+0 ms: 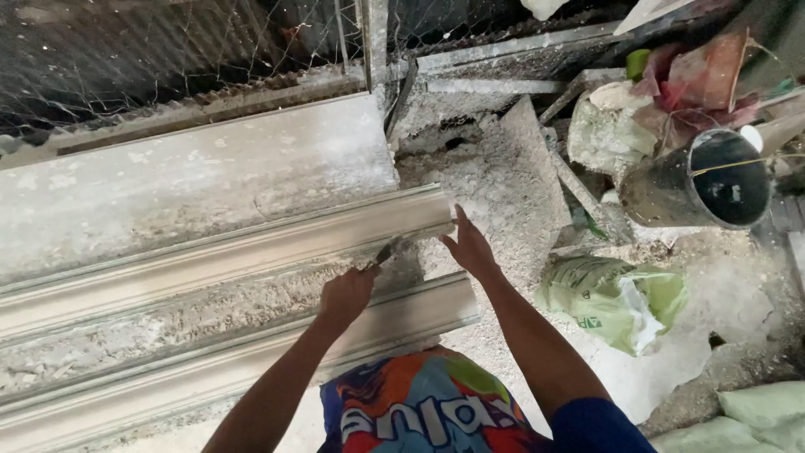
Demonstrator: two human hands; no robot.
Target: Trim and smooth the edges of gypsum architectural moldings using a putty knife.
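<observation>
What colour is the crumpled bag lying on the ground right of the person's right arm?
Light green with white patches; the crumpled bag shows in the head view, dusted with pale powder.

What I can't make out from up here

My left hand (345,294) is fisted round a thin tool (387,251), so my fingers cover its handle and only a short dull stretch pokes out; whether it's a blade or a scraper I can't tell. The fingertips of my right hand (471,249) sit at the end of the upper moulding (251,243), and contact is hard to judge. Both mouldings run out of the left edge, so their length is lost. The lower moulding (251,356) passes behind my left forearm and my shirt. The green sack (616,298) is crumpled, its contents hidden. The inside of the black pipe (700,180) is just darkness.
</observation>
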